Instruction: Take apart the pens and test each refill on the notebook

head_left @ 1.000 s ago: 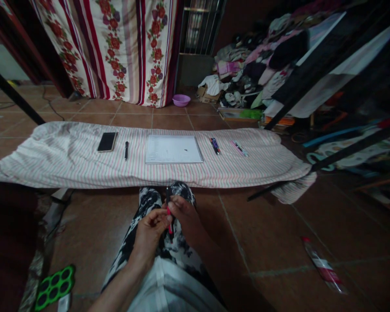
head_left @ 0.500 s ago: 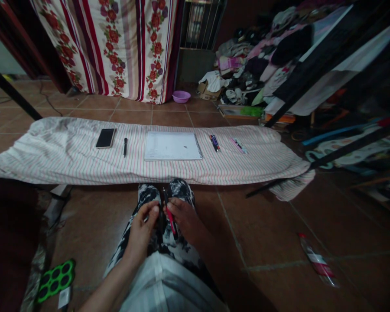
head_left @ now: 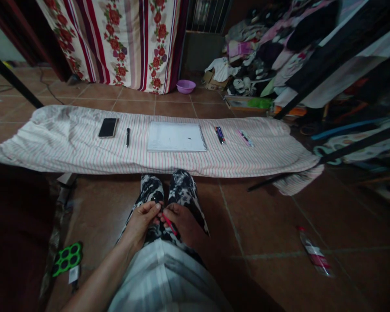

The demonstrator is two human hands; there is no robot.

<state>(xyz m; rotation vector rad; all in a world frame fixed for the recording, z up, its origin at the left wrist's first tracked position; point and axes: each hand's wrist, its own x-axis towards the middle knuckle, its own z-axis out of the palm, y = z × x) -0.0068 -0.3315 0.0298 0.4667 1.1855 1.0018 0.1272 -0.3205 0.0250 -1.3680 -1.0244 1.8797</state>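
Over my lap, my right hand [head_left: 179,219] is closed round a pen [head_left: 169,223] with a red barrel, tilted with its dark end up and to the left. My left hand [head_left: 144,216] pinches at that dark end, thumb against fingers, and the fingers hide most of it. Ahead of my knees, a spiral notebook [head_left: 175,138] lies open on the striped cloth [head_left: 117,160], with a small dark mark or piece on its page. A black pen [head_left: 128,137] and a phone [head_left: 108,128] lie left of it. Several pens [head_left: 220,135] and a pink-and-white pen-like item [head_left: 245,138] lie to its right.
The cloth covers a low bench-like surface with dark metal bars [head_left: 279,177]. A plastic bottle [head_left: 315,251] lies on the tiled floor at right; a green-rimmed object [head_left: 67,259] is at lower left. Beyond are a purple basin [head_left: 186,86], a floral curtain [head_left: 133,43] and heaped clothes [head_left: 240,47].
My left hand has come over to the pen's dark end, where before the hands were slightly apart. The pen has dropped closer to my lap. The view has tilted down slightly.
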